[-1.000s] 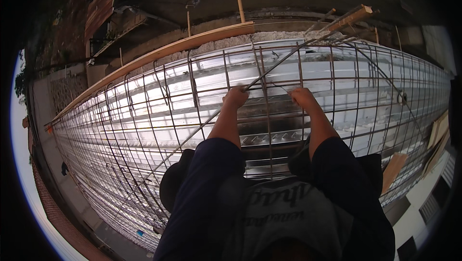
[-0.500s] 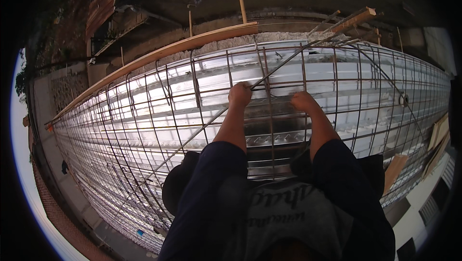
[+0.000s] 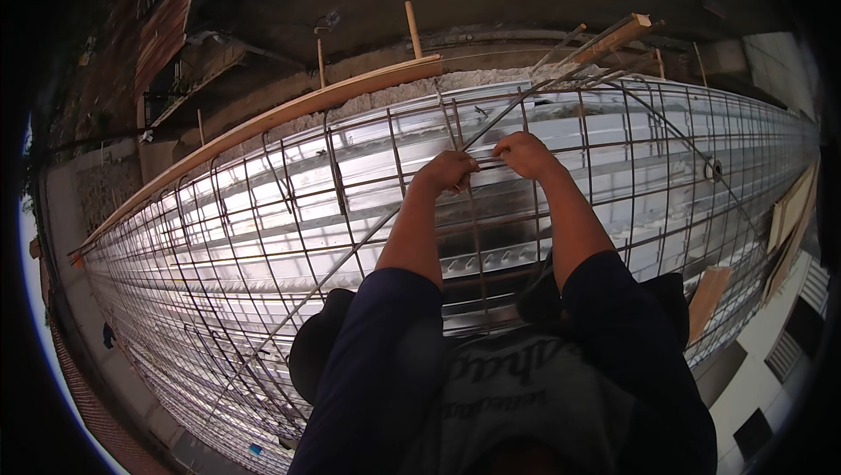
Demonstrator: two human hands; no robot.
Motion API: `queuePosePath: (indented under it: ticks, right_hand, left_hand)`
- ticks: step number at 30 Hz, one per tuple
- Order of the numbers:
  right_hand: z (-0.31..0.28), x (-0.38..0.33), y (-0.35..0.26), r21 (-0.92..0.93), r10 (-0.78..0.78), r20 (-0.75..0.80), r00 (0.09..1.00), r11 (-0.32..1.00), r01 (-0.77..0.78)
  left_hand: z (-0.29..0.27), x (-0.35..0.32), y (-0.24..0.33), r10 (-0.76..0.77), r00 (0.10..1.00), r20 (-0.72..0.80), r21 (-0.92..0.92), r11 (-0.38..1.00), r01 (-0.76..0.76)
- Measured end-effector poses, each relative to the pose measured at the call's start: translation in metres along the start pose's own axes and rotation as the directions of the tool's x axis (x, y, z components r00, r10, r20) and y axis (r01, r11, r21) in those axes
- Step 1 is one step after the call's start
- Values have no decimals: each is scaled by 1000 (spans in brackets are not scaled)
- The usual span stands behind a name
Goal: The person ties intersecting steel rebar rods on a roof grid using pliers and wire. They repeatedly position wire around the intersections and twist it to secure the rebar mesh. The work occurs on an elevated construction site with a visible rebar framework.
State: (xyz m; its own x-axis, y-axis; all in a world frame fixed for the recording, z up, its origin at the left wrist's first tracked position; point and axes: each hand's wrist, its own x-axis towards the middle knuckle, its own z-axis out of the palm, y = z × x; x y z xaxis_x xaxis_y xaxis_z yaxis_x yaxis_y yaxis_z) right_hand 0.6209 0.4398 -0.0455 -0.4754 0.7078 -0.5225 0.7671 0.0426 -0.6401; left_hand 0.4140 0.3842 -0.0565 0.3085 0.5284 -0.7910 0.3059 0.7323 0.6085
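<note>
Rebar mesh spans ribbed metal decking in front of person. Left hand at a bar crossing w/ fingers curled inward; right hand just right, knuckles up, fingertips bunched twd left. Can't tell if either grip's closed on anything. Forearms reach fwd from near side. Timber plank along far left edge.

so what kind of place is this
Probably an outdoor building site: a grid of thin brown steel bars lies over shiny silver ribbed metal sheets, with a long pale wooden board along the far edge.
</note>
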Motion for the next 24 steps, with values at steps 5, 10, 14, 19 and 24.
queuePosePath:
  ticks: [5, 10, 14, 19, 24]
  right_hand:
    - [28, -6, -27, -360, -252, -446, 859, 929, 86]
    - [26, 6, -57, 192, 35, -463, 886, 979, 61]
    - [27, 12, -78, 481, 79, -214, 974, 876, 34]
    - [34, 3, -64, 403, 193, -155, 969, 908, -117]
    - [59, -19, -49, 323, 204, 180, 962, 912, -254]
  left_hand:
    - [-11, -12, -26, -32, 995, -92, -375, 927, -5]
    - [-20, -20, -30, 97, 995, -37, -803, 590, -88]
    - [0, -14, -23, 133, 991, 18, -777, 625, -69]
    - [30, 13, -36, 116, 986, -122, -258, 955, -144]
    - [51, 9, -58, 43, 787, -615, -443, 808, -390]
